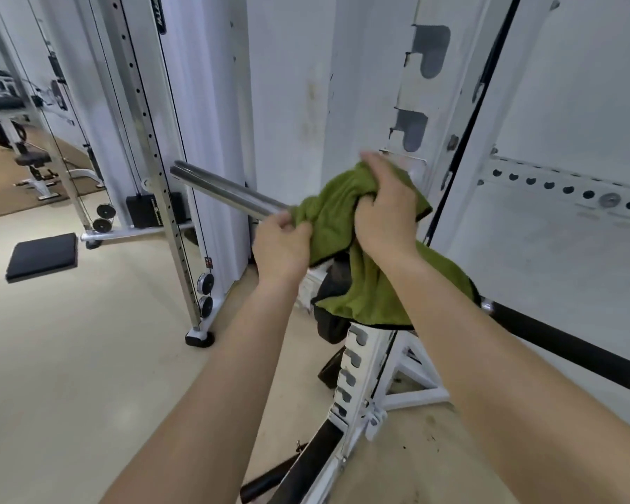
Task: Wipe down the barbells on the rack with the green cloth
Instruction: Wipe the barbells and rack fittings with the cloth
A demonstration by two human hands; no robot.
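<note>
My left hand has its fingers curled tight, pinching the near edge of the green cloth just where it meets the bare steel. My right hand is clenched too, a fistful of cloth bunched under the palm and pressed down over the bar. Both forearms reach in from the bottom of my view, the right one crossing over the cloth's hanging tail.

The cloth is draped across the barbell at the point where it sits on the white rack. From under the cloth the chrome sleeve sticks out to the left and away from me, bare and shiny, its end free in the air. On the other side the bar's dark shaft runs off to the right, low across the wall. The loose part of the cloth hangs down over the rack's notched upright, hiding the hook itself, so I cannot tell exactly how the bar is seated.

Farther left stands a cable machine, and a black pad lies on the pale floor, well apart from my hands.
</note>
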